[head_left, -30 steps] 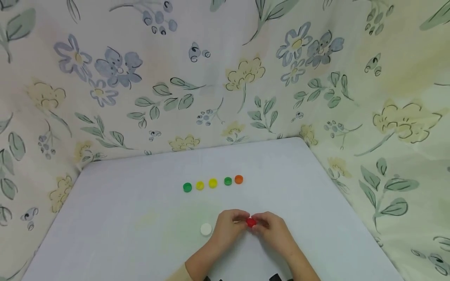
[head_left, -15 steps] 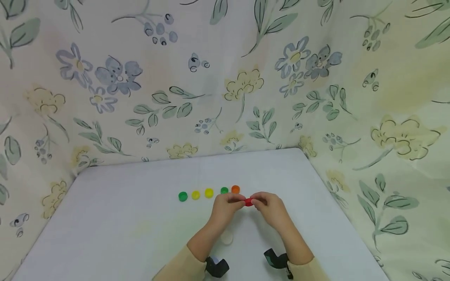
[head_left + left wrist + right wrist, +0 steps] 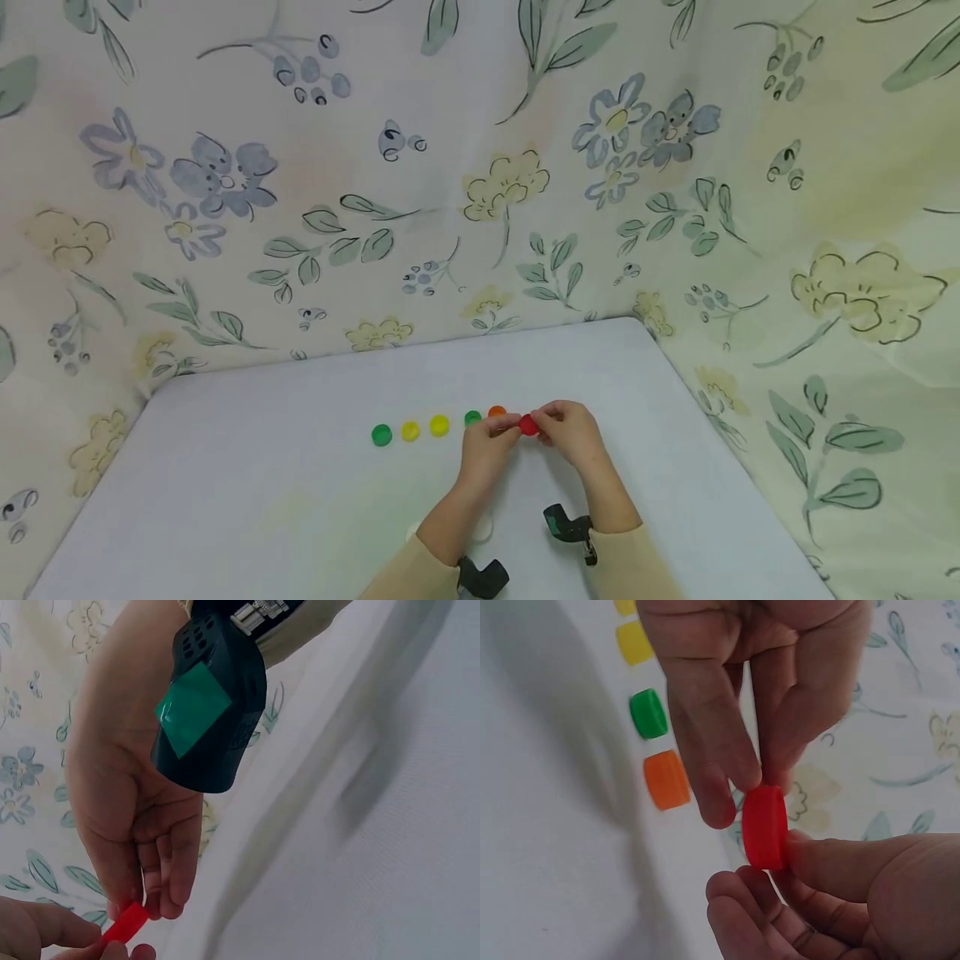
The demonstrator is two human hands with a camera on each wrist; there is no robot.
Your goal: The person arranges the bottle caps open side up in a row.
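Observation:
Both hands hold one red bottle cap (image 3: pixel 528 425) above the white table, just in front of a row of other caps. My left hand (image 3: pixel 483 454) pinches its left edge between thumb and fingers. From the other side, the thumb and fingers of my right hand (image 3: pixel 577 437) grip it. Seen from the right wrist, the red cap (image 3: pixel 765 829) is tilted on edge, with the left fingertips at its top and the right thumb against its lower side. Only part of the red cap (image 3: pixel 126 922) shows in the left wrist view, fingers covering the rest.
The row holds a green cap (image 3: pixel 382 435), two yellow caps (image 3: pixel 410 431) (image 3: pixel 439 426), another green cap (image 3: pixel 472 418) and an orange cap (image 3: pixel 497 412). White caps (image 3: pixel 483 527) lie partly behind the left forearm. Floral cloth (image 3: pixel 480 167) hangs along the table's back and sides.
Both hands have carried the red cap up and away from the body, closer to the orange cap. Its face has turned between the fingers. The left arm now partly covers the white caps.

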